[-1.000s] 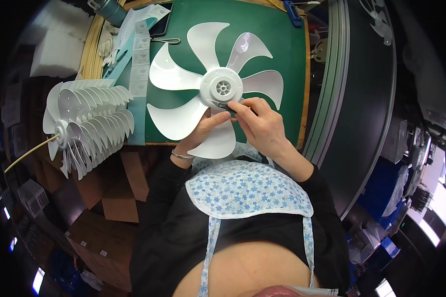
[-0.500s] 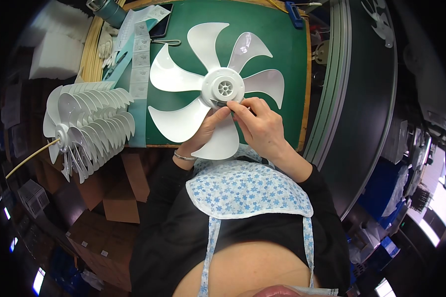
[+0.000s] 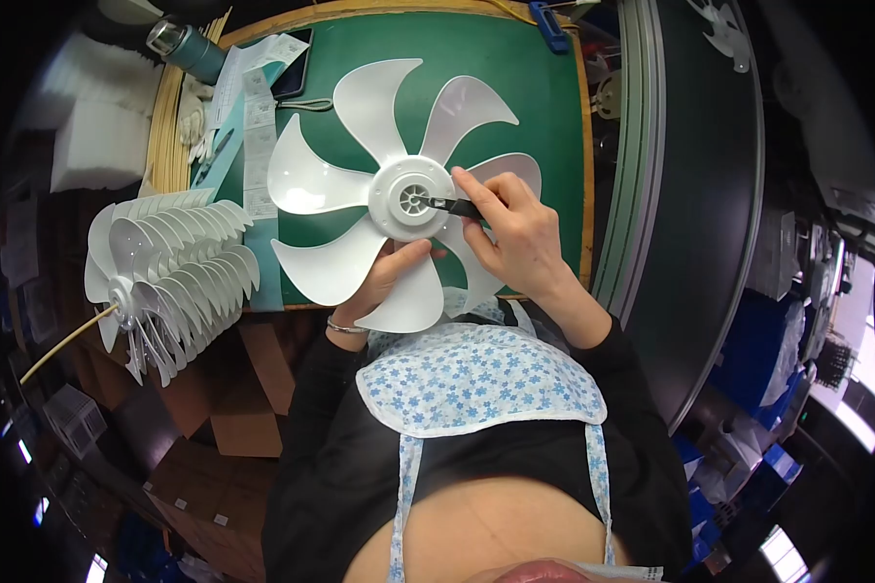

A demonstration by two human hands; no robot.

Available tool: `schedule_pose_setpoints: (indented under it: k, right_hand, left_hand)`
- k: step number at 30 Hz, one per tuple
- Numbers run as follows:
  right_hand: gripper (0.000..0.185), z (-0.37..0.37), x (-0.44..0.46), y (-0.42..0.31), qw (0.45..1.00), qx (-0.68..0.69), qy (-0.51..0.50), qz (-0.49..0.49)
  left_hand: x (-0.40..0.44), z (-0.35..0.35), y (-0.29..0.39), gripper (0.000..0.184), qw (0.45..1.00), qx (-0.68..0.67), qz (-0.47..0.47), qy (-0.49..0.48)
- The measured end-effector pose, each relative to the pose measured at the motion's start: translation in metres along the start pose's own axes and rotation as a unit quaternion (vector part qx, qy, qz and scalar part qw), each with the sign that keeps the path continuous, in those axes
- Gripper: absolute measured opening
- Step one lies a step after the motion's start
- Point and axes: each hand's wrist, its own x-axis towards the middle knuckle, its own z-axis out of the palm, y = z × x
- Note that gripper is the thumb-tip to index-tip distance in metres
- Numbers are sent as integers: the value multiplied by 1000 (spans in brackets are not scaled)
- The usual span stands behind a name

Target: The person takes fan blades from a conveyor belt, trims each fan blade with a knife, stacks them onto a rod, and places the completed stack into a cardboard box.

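Resting in left hand (image 3: 389,271): fan (image 3: 385,205)

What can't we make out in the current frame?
All in the head view:
- Left hand: most fingers hidden behind the white fan.
- Black-handled tool in the right hand: tip too small at the hub to tell its shape or whether it touches.
- Paper labels: print too small to read.
- White bladed part, upper right: cut off by the top edge.

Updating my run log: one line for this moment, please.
left hand: holds white fan | right hand: holds black tool, tip over hub
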Motion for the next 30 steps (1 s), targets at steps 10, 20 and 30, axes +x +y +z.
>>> schedule_pose_setpoints:
  k: [10,20,30]
  right_hand:
    - [54,-3,-16,5,998,-15,-16,-64]
    - [52,2,-42,-11,997,11,-41,-61]
    - [45,-4,-40,-4,997,2,-73,-32]
  left_hand:
    - [-17,19,-15,39,1000,0,16,7]
    - [-20,-1,-49,31,997,-34,-40,59]
    - [-20,22,-27,38,998,-57,23,26]
